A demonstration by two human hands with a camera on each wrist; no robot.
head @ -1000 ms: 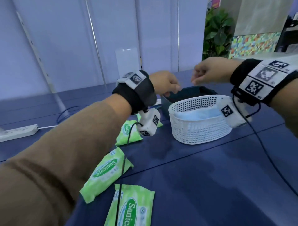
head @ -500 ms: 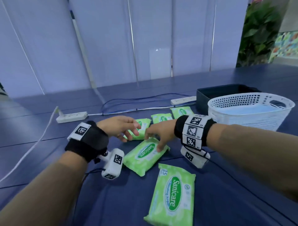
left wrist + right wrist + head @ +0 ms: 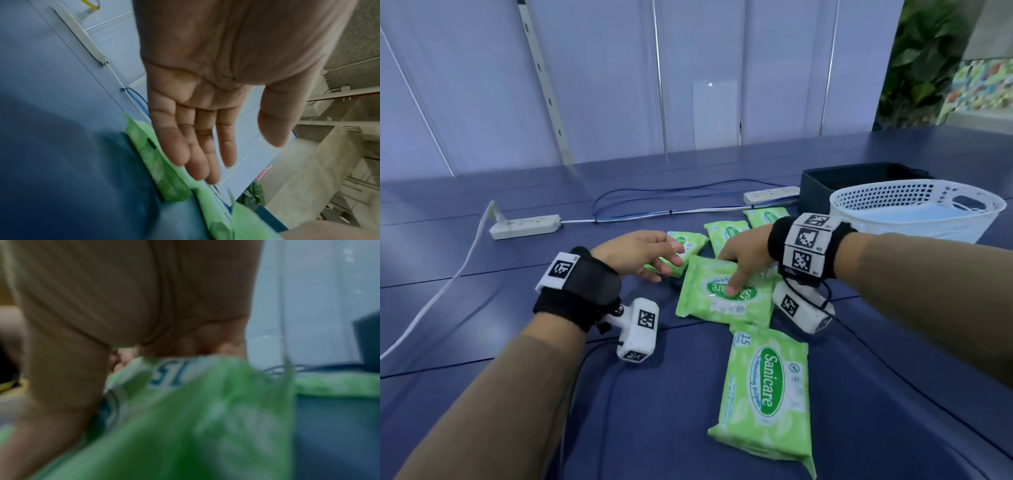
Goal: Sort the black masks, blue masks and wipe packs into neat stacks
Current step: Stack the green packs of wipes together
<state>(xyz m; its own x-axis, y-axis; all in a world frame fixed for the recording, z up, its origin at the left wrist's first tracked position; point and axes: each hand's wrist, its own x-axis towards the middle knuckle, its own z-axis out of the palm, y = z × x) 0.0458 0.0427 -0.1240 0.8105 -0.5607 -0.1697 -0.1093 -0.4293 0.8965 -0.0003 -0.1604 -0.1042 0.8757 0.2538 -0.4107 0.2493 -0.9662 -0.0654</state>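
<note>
Several green wipe packs lie on the blue table. My right hand (image 3: 727,274) grips the middle wipe pack (image 3: 722,305), thumb on its label and fingers curled over its far edge. In the right wrist view the same pack (image 3: 205,418) is blurred and close, held by my right hand (image 3: 98,369). My left hand (image 3: 667,262) hovers with straight fingers over another wipe pack (image 3: 690,241). The left wrist view shows the left hand (image 3: 242,154) with its palm bare above that pack (image 3: 160,170). Blue masks (image 3: 914,217) lie in the white basket (image 3: 893,195).
A further wipe pack (image 3: 767,387) lies nearest me, and two more (image 3: 726,231) (image 3: 767,216) lie behind the hands. A dark box (image 3: 822,185) stands behind the basket. Two power strips (image 3: 525,226) (image 3: 770,195) with cables run along the back.
Both hands came down from above the basket and box to the wipe packs. The right hand has taken hold of the middle pack and turned it squarer; the left hand stays over its pack.
</note>
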